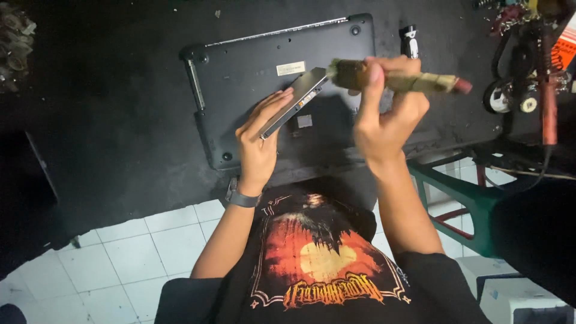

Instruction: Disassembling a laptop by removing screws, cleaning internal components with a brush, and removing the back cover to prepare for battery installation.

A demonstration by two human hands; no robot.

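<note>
My left hand (259,139) holds a thin flat drive module (296,100) by its edge, tilted up above a black laptop (252,66) that lies bottom side up on the dark mat. My right hand (387,114) grips a worn paintbrush (396,80) with a wooden handle. The brush's bristle end touches the upper end of the drive module. A dark watch (241,197) is on my left wrist.
A small dark tool (410,41) lies beside the laptop's right edge. A soldering stand with cables and tools (528,72) is at the right. A green plastic stool (474,198) stands under it. White floor tiles (120,264) show at the lower left.
</note>
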